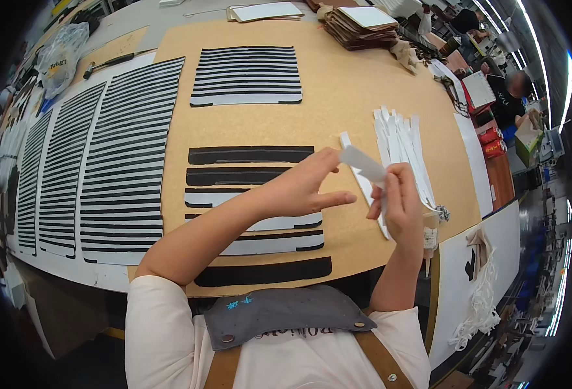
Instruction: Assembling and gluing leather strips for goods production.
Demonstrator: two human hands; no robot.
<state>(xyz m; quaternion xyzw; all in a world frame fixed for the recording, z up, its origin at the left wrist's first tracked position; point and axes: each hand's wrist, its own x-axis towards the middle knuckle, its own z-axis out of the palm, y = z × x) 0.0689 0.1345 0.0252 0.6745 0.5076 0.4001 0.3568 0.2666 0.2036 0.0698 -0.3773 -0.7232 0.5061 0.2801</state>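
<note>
A white strip (364,163) is held up over the table, with my right hand (401,206) closed on its lower end. My left hand (310,185) is beside the strip's free end, thumb and fingers spread apart; whether a fingertip touches the strip I cannot tell. Beneath my hands another white strip (367,188) lies slanted on the tan board (357,84). Just beyond my right hand is a bundle of white strips (399,139). Under and around my left forearm lie a black strip (250,155) and several more black or black-and-white strips, partly covered by the arm.
Black-and-white striped sheets (133,155) overlap along the left, and a shorter striped stack (247,76) lies farther back. A hammer (114,62) and a plastic bag (63,59) are at the far left. Stacked brown pieces (357,32) stand at the back right. A co-worker (513,97) sits beyond.
</note>
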